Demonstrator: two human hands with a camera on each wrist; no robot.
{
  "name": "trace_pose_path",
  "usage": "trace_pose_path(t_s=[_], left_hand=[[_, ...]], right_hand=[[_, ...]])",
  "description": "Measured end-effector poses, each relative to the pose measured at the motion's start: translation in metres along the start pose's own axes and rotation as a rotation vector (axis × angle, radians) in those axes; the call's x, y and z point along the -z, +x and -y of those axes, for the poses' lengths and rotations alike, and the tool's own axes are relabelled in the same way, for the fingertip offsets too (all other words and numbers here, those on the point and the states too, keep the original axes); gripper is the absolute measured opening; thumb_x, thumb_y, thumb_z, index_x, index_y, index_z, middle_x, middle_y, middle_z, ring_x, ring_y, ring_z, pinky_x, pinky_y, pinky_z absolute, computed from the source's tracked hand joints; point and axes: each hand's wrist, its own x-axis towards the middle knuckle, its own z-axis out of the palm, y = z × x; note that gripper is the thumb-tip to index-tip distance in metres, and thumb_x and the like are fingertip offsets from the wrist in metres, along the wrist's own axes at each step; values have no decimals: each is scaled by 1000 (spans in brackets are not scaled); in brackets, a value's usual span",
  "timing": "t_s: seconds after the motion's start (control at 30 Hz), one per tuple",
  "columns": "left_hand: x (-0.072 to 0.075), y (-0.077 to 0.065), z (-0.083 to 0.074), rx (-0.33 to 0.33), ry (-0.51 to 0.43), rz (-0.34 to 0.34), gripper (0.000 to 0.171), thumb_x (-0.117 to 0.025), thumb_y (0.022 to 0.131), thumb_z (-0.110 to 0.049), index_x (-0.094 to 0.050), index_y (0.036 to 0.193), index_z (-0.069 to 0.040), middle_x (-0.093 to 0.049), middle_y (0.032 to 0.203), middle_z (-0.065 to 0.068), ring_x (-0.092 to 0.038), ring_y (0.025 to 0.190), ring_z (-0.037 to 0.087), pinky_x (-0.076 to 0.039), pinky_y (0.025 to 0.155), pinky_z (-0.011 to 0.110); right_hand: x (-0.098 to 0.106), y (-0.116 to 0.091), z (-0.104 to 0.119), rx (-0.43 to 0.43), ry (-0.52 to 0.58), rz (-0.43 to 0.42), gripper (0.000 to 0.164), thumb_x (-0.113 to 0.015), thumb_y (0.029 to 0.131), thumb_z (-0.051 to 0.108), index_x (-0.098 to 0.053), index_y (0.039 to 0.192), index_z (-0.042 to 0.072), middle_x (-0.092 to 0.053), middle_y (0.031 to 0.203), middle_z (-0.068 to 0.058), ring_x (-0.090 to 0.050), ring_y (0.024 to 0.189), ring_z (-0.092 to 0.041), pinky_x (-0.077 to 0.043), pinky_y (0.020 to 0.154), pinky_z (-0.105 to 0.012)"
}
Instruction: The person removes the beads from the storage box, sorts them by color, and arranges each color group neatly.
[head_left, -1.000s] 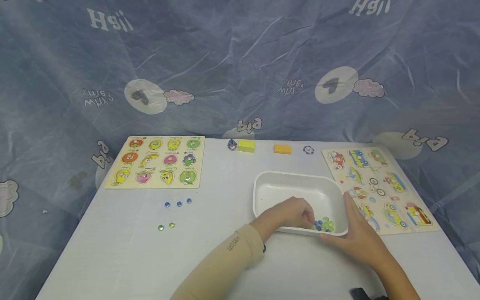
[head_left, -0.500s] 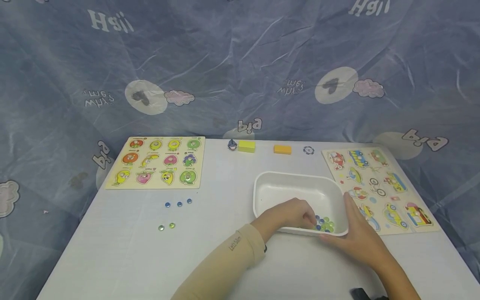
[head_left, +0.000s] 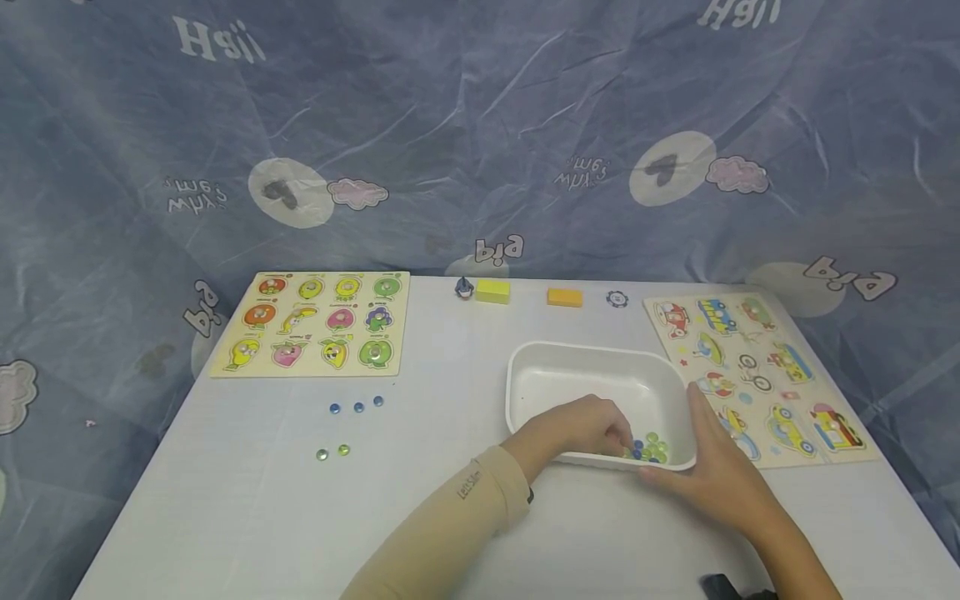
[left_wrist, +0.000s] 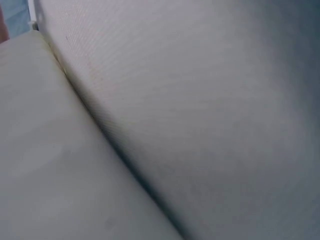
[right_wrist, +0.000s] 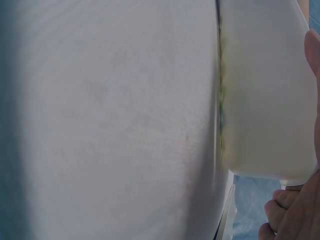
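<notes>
Glossy blue and green beads (head_left: 652,447), too crowded to count, cluster in the near right corner of one white tray (head_left: 585,375), nearer the right edge of the worktop (head_left: 240,508). Three blue beads (head_left: 358,407) and two green beads (head_left: 343,450) lie nearer its left edge. The left hand (head_left: 588,425) curls beside the cluster; whether it pinches one, I cannot tell. The right hand (head_left: 712,479) clasps the tray's end.

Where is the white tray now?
In the head view, the white tray is right of centre, its right end held by the right hand, beside the vehicle board.
</notes>
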Motion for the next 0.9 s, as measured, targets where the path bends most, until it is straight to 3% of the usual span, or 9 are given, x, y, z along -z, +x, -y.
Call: trace_pose_path(t_s=[0.13,0.23,0.37,0.5,0.7,0.9], left_hand=[[0,0,0,-7,2,-13,8,-66,85,-27,-69,92,-28,-64,81,-19,-56,77,-4,-45,75,14],[1,1,1,-38,18,-48,8,-62,89,-24,-68,94,-26,-62,85,-18,-55,81,-4,-44,79,12],[4,3,1,-87,14,-139,10,-57,94,-27,-64,101,-24,-59,92,-17,-52,88,-5,-41,87,10],[12,-1,1,-111,-63,-237,15,-55,95,-32,-61,107,-24,-55,93,-16,-51,89,-4,-41,85,9],[32,-23,3,-121,-208,-316,18,-53,96,-35,-59,108,-24,-54,92,-13,-51,86,-1,-44,79,12],[63,-64,12,-155,-271,-367,17,-53,96,-34,-58,108,-22,-55,91,-9,-51,84,3,-46,75,14]], right_hand=[[0,0,0,1,-5,-3,129,-72,67,65,18,148,22,12,159,-4,-8,142,-47,-25,97,-72],[-1,0,-1,3,0,-4,128,-72,68,64,18,148,23,12,159,-4,-8,142,-47,-25,97,-72],[-1,0,-2,3,5,-2,128,-73,68,64,18,148,23,12,159,-4,-8,142,-47,-26,97,-72],[-1,0,-1,0,-5,0,129,-72,68,65,19,148,22,11,159,-6,-9,142,-48,-26,97,-71],[0,0,1,-12,-18,6,130,-71,67,67,19,148,21,9,159,-10,-10,142,-48,-26,97,-71],[0,0,1,-26,-21,11,131,-70,66,69,20,148,21,10,159,-10,-10,141,-49,-25,98,-71]])
